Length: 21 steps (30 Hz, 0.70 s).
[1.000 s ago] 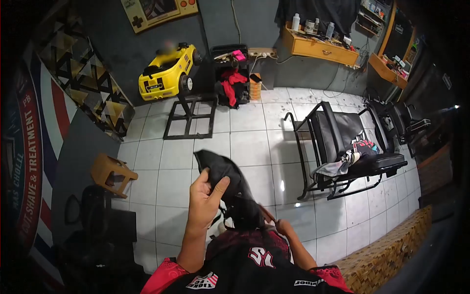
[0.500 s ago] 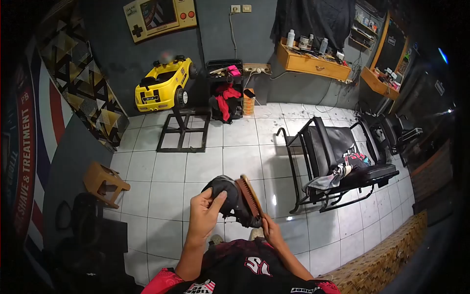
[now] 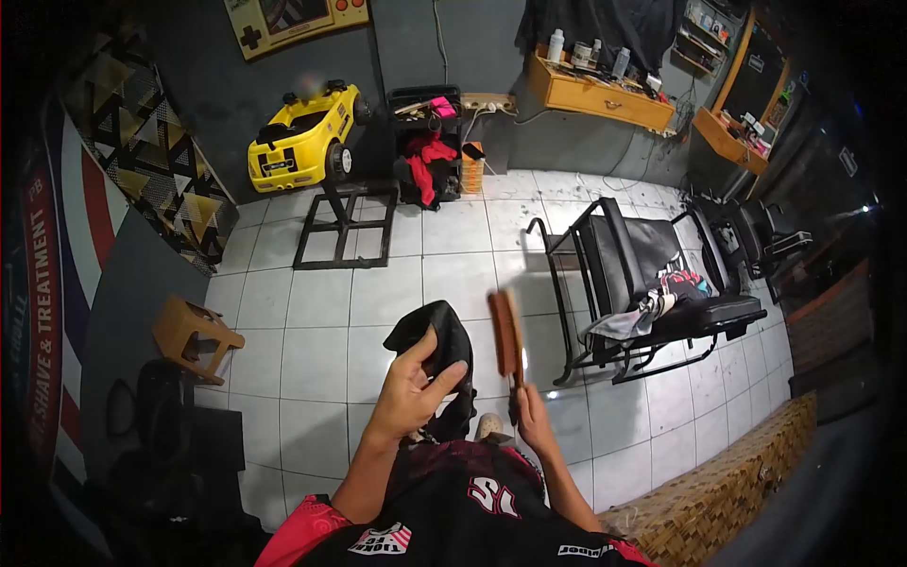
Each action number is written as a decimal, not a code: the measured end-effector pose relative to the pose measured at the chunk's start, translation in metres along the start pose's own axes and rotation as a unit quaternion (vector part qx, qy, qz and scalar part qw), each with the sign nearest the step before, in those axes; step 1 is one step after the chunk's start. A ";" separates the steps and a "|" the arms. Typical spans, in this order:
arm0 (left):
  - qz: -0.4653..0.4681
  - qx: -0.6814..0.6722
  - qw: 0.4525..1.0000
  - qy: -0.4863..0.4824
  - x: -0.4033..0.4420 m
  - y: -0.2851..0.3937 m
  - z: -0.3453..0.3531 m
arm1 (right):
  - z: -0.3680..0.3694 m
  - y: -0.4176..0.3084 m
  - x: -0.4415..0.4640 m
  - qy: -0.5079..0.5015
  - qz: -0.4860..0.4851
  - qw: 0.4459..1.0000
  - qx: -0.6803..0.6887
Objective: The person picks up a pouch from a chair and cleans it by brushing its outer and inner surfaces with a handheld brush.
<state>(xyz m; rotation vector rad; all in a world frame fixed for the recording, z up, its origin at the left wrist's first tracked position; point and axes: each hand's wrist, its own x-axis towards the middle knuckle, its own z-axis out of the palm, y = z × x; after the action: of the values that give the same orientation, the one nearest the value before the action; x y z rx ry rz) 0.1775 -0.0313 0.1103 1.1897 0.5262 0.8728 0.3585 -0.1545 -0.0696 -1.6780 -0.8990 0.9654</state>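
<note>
Tiled floor, black fabric item, wooden brush.
A black-framed chair stands on the right with crumpled cloth on its seat, a yellow toy car sits at upper left, and a brown stool stands at left; nearer the body, the black fabric item hangs above the floor, the left hand gripping it between fingers and thumb, while the right hand has its grip closed round the handle of the wooden brush, upright just beside the fabric, not touching it.
</note>
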 end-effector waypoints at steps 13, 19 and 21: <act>0.069 -0.005 0.997 0.026 0.006 0.022 -0.009 | -0.015 0.158 -0.019 -0.158 0.082 0.910 -0.375; 0.065 -0.024 0.997 -0.017 0.009 0.020 -0.007 | -0.018 0.165 -0.011 -0.060 0.118 0.928 -0.347; 0.077 0.009 0.997 -0.021 0.011 0.017 -0.005 | -0.008 0.091 0.002 0.011 0.031 0.985 -0.169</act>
<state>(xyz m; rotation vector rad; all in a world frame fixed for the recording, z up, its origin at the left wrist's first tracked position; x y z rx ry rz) 0.1749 -0.0176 0.1259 1.2739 0.4132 0.9742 0.3778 -0.1795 -0.1555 -2.0085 -1.0434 0.8684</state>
